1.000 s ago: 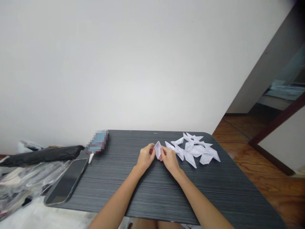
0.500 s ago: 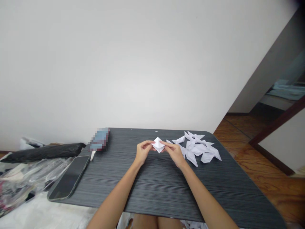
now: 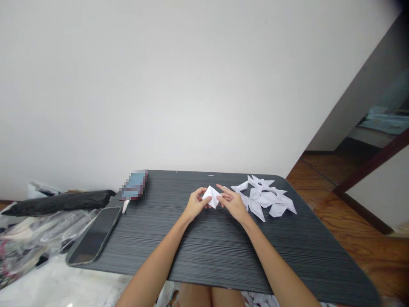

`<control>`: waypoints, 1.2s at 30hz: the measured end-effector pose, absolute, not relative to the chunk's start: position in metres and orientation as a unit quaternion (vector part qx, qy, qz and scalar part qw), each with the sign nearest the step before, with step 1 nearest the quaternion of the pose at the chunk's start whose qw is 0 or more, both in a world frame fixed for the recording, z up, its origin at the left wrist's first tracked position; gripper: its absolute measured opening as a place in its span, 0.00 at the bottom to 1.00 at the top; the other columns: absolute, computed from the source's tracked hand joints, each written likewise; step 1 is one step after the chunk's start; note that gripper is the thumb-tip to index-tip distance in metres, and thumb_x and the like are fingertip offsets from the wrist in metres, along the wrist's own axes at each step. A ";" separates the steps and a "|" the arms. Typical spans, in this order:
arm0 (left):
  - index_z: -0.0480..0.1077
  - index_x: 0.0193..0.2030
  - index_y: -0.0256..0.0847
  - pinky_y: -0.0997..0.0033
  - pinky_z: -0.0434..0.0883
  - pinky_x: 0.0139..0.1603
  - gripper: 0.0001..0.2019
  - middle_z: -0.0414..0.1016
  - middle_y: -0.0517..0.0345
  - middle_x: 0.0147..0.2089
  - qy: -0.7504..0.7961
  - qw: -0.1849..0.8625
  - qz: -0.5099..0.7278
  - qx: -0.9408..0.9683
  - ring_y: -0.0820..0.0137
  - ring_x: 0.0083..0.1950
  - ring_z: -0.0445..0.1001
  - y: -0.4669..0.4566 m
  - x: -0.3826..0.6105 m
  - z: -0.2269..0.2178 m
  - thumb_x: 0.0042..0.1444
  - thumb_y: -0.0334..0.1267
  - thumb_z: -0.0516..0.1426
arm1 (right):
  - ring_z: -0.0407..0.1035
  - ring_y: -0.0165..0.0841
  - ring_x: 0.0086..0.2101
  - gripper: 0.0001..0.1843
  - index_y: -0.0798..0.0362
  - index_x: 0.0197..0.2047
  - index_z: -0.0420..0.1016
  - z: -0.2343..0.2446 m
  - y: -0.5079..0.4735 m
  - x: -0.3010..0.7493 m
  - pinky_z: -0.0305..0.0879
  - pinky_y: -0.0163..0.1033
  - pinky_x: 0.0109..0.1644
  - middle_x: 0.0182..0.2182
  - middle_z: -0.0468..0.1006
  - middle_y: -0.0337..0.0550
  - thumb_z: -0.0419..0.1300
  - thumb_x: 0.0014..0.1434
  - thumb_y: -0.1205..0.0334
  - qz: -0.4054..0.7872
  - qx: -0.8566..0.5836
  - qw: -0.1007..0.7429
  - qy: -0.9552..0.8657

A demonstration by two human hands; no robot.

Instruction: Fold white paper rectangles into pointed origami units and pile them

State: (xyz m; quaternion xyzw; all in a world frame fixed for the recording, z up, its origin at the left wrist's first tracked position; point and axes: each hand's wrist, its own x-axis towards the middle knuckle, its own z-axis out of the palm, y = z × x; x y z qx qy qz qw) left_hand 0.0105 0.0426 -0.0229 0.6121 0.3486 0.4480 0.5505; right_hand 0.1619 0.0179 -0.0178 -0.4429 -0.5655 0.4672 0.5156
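A small diamond-shaped piece of folded white paper [image 3: 211, 194] is held between both hands, above the dark table. My left hand [image 3: 195, 204] pinches its left side, with the thumb on the front face. On the right side, my right hand [image 3: 233, 204] grips the paper's edge with its thumb, while the index finger is raised off it. Just right of that hand lies a loose pile of pointed folded papers [image 3: 263, 198]. Some fingertips are hidden behind the paper.
The dark striped table [image 3: 220, 256] stands against a white wall. A smartphone [image 3: 94, 236] lies at its left edge, and a blurred-out packet [image 3: 134, 186] sits at the back left. Beyond the left side are a black wrapped roll [image 3: 60, 202] and clear plastic bags [image 3: 54, 232].
My left thumb has moved onto the paper's front face. My right index finger has lifted away from the paper, and the diamond has turned slightly.
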 end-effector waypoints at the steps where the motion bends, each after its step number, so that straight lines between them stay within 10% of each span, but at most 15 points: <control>1: 0.64 0.39 0.32 0.81 0.62 0.17 0.17 0.68 0.59 0.27 0.356 0.542 0.438 0.623 0.81 0.18 0.64 0.043 0.010 -0.024 0.45 0.43 0.57 | 0.61 0.24 0.19 0.29 0.58 0.52 0.63 -0.019 0.018 0.162 0.58 0.31 0.22 0.23 0.73 0.38 0.58 0.45 0.59 0.472 -0.445 0.512 -0.563; 36: 0.68 0.32 0.31 0.77 0.62 0.19 0.15 0.69 0.57 0.23 0.330 0.561 0.463 0.602 0.75 0.20 0.67 0.037 0.013 -0.022 0.47 0.45 0.55 | 0.68 0.32 0.27 0.15 0.55 0.37 0.76 -0.017 0.015 0.167 0.65 0.38 0.33 0.27 0.77 0.44 0.57 0.48 0.57 0.511 -0.414 0.549 -0.517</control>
